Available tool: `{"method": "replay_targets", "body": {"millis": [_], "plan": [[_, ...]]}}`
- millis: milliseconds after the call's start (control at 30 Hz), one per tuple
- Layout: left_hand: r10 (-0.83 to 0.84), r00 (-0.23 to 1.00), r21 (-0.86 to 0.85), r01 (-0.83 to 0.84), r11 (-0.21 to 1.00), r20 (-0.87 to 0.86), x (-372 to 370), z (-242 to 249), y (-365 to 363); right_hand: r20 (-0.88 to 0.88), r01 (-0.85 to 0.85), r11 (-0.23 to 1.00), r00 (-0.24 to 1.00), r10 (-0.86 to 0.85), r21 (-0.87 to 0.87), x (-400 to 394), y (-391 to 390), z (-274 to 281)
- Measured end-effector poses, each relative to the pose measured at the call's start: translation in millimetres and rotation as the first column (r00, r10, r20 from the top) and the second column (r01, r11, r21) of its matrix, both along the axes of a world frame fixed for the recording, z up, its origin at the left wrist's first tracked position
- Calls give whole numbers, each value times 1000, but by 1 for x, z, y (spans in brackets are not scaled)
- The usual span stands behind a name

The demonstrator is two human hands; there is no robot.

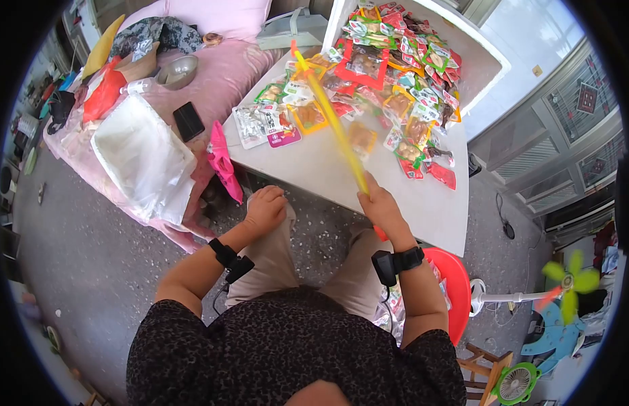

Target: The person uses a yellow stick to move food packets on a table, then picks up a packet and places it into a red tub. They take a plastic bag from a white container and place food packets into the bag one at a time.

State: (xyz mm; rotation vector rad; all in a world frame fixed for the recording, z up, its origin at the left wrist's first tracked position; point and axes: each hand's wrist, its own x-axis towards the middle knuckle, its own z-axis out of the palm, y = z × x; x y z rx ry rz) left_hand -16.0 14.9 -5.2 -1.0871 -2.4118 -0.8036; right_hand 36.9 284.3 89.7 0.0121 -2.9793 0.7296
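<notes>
My right hand (382,206) is closed around the lower end of a long yellow stick (335,125), which slants up and left over the white table (287,169). Beneath and beside the stick lie many colourful snack packets (399,105), some slightly blurred. My left hand (266,208) rests on my left knee, fingers curled over it, and no object shows in it. Near the table's left edge are a silver-and-white packet (250,126) and a white-and-purple packet (282,127).
A white foam box (494,57) heaped with packets stands at the table's back. On the left, a pink-covered bed (223,81) holds a phone (188,122) and metal bowl (178,71). A red tub (457,291) sits by my right arm, near a fan (568,283).
</notes>
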Motion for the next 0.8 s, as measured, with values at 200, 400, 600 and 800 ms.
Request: {"method": "replay_targets", "body": {"millis": [200,400,600,800], "plan": [[44,999,-60,-44,997,0,8,4,-2,53,68,993,996,-73,95,40,25,18],[59,998,-94,-60,994,-13,10,7,-3,63,76,996,995,-79,50,111,34,16],[61,998,-93,-62,994,-15,9,9,-4,78,96,987,991,-107,127,166,33,-3],[63,997,-116,-67,991,-35,7,8,-2,15,40,997,999,-41,65,205,35,-30]]}}
